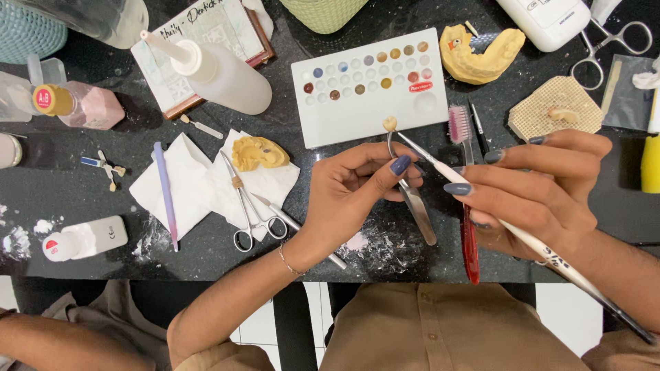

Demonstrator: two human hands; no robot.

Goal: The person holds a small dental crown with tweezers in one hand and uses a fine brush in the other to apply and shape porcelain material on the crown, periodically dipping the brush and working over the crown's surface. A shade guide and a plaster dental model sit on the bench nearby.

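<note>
The left hand [354,189] pinches a pair of steel tweezers [411,185] between thumb and fingers, tips raised away from the body so that the small tooth-shaped crown [390,123] gripped at their end sits clear of the tabletop [75,185], seemingly to keep it steady and reachable. The right hand [543,185] is closed in a pen-like grip on a thin brush [481,203] with a white handle; its fine tip comes in slantwise and meets the tweezers just below the crown, while the long handle trails back past the wrist toward the body.

Just under the right hand's fingers lies a red-handled toothbrush [466,206] with pink bristles, close to the working path of the thin brush. Left of the left hand, white tissues [206,182] carry a yellow dental cast [258,152], a pair of scissor-handled forceps [246,206] and a lilac stick [165,196], well apart from the work. White powder [375,247] is scattered below the left hand.

Beyond the crown, directly ahead of both hands, lies a white mixing palette [368,86] with small wells of colour, nearest thing to the brush tip. Farther out are a squeeze bottle [220,69], a second yellow cast [481,55], a honeycomb tray [557,106] and scissors [608,45].
</note>
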